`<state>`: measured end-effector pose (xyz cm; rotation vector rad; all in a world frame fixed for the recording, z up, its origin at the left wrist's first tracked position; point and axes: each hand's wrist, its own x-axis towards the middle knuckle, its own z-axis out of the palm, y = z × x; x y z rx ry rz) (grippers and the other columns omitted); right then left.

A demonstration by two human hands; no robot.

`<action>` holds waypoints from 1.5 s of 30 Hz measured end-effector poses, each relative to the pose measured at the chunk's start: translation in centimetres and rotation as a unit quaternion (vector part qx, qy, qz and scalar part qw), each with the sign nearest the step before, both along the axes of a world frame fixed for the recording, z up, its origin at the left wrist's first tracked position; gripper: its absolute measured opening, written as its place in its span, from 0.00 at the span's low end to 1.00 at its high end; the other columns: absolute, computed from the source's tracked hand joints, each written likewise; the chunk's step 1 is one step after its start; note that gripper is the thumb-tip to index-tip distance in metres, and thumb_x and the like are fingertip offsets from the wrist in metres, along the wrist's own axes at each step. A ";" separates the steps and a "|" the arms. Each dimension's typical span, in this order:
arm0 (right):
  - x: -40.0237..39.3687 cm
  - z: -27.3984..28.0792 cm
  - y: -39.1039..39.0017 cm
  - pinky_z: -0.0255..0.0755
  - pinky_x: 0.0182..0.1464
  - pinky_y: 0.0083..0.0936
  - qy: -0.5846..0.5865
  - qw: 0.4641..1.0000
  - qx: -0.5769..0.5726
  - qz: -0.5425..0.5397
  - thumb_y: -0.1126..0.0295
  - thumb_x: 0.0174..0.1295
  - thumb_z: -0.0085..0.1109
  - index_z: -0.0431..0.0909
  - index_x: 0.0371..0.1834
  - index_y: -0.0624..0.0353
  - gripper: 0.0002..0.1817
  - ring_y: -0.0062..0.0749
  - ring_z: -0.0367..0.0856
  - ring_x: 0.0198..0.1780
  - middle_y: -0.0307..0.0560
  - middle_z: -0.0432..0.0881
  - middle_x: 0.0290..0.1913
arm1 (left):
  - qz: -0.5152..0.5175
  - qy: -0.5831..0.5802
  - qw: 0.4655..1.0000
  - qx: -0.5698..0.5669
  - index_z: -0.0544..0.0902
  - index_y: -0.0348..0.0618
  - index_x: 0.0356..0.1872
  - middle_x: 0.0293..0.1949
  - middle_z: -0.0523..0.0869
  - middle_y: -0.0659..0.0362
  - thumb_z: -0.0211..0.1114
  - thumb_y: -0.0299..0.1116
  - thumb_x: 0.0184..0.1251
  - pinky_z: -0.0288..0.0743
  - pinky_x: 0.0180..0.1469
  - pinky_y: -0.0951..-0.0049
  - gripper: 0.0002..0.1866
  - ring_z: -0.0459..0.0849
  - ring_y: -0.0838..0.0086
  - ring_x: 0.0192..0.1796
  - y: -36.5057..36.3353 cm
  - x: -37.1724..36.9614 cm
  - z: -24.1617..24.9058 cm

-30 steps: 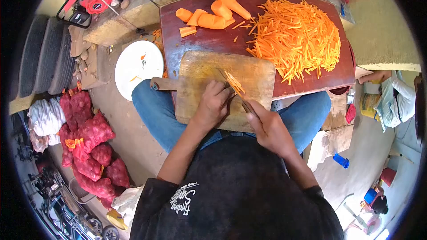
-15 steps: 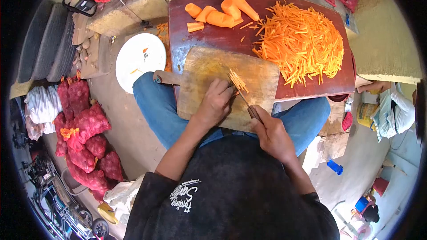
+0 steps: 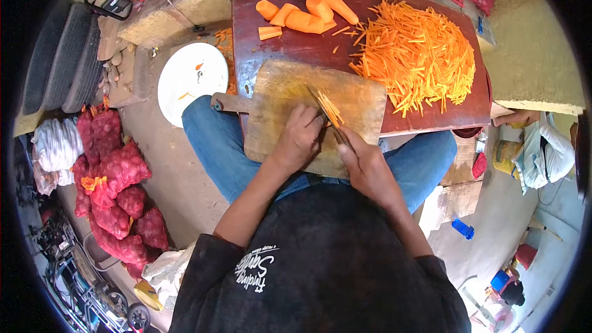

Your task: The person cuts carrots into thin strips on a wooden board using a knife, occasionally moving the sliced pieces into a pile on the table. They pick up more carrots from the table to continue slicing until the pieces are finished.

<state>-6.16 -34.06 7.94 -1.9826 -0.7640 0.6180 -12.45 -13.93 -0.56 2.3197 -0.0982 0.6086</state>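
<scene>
A worn wooden cutting board (image 3: 277,95) lies across my lap and the red table's near edge. My right hand (image 3: 368,169) is closed round the handle of a knife (image 3: 331,118), its blade pointing up and left over the board. Thin carrot strips (image 3: 329,108) lie along the blade's right side. My left hand (image 3: 300,135) rests on the board just left of the blade with its fingers curled; whatever is under them is hidden. Beyond the board, a large heap of carrot strips (image 3: 416,55) covers the table's right part, and several peeled carrot pieces (image 3: 304,21) sit at its back left.
A white round lid or plate (image 3: 192,77) is left of the table (image 3: 246,43). Red net sacks (image 3: 117,200) and stacked tyres (image 3: 58,55) stand farther left. On the right are a blue object (image 3: 462,229) on the floor and a white bag (image 3: 549,154).
My right hand and the knife have shifted slightly left and up, the blade now closer to the left fingers. The view has moved a little.
</scene>
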 end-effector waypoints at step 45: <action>-1.0 1.2 -1.7 0.85 0.57 0.43 0.018 0.998 0.047 -0.029 0.69 0.86 0.62 0.78 0.77 0.65 0.22 0.69 0.92 0.59 0.72 0.90 0.55 | 0.034 -0.023 0.999 -0.009 0.89 0.33 0.42 0.40 0.82 0.46 0.76 0.21 0.66 0.79 0.50 0.52 0.06 0.82 0.49 0.45 -0.1 0.2 -0.7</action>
